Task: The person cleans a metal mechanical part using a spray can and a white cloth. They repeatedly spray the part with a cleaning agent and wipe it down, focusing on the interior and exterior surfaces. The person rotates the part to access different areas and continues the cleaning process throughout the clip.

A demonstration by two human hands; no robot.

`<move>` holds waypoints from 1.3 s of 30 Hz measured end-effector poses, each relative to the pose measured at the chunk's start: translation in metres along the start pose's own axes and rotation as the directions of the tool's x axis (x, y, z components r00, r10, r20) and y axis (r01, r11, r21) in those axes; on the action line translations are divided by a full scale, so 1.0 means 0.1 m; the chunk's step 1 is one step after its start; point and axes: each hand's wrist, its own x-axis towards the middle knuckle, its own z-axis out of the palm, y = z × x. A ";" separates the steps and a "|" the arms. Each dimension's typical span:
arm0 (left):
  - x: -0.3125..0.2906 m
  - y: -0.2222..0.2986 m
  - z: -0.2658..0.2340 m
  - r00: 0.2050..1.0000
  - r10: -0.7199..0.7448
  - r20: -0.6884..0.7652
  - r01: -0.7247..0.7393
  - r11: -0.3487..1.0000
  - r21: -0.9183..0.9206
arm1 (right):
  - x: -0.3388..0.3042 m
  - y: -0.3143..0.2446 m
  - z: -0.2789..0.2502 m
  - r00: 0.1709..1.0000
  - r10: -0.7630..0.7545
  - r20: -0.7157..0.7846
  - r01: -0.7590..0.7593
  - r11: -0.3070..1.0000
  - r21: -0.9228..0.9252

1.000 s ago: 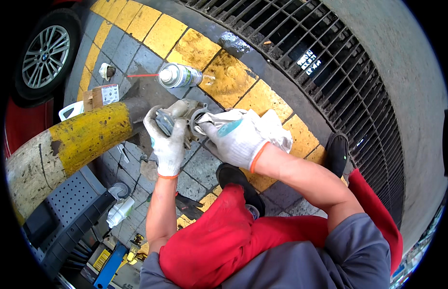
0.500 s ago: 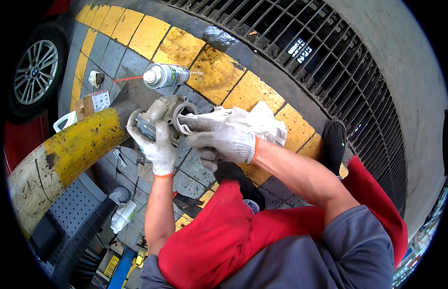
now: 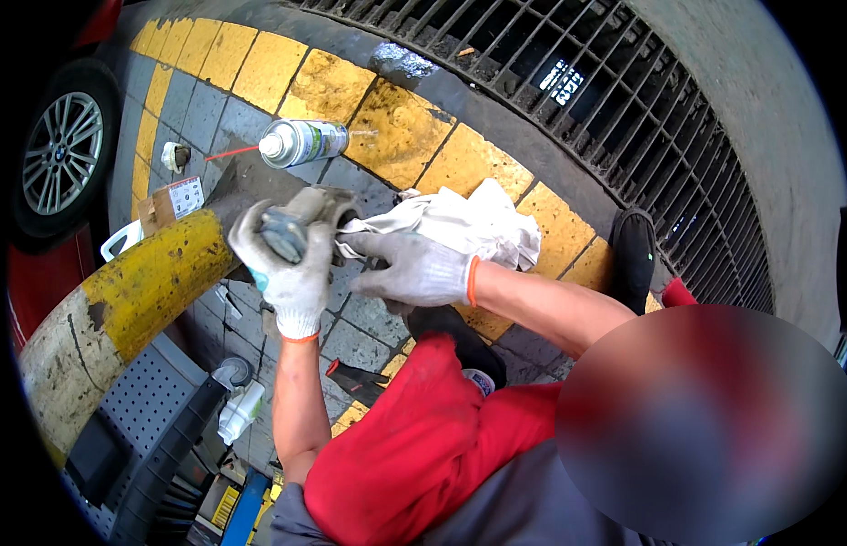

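My left hand (image 3: 296, 278), in a white work glove, is wrapped round a grey metal throttle body (image 3: 316, 206). Its round bore faces my right hand. A white cloth (image 3: 492, 226) runs from that opening out to the right and hangs in loose folds beyond the glove. Also gloved, my right hand (image 3: 419, 270) has its fingers bent onto the end of the cloth at the bore; its fingertips are partly hidden. Just beyond the throttle body lies a spray can (image 3: 303, 144) with a thin red straw on its nozzle.
A yellow-and-white curved post (image 3: 160, 273) stands close at the left, with a grey perforated tool cart (image 3: 155, 396) below it. A metal floor grate (image 3: 615, 118) crosses the upper right. Beside the post are a small carton (image 3: 171, 202) and a car wheel (image 3: 64, 155).
The throttle body has tilted in my left hand, so its bore shows less. My right hand has shifted slightly left and down with the cloth. The whole view has moved a little.
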 end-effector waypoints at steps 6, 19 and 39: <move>-0.03 -0.01 -0.03 0.997 -0.063 0.047 0.066 0.996 -0.055 | 0.15 0.20 0.06 0.975 -0.178 -0.129 0.138 0.952 -0.273; 0.15 0.25 0.00 0.869 -0.349 0.351 0.266 0.927 0.263 | 0.24 0.56 0.09 0.957 -0.252 -0.145 0.047 0.626 -0.778; -0.21 -0.13 0.04 0.952 -0.277 0.133 0.294 0.946 -0.137 | -0.01 0.01 -0.04 0.990 0.131 0.043 -0.136 0.980 0.146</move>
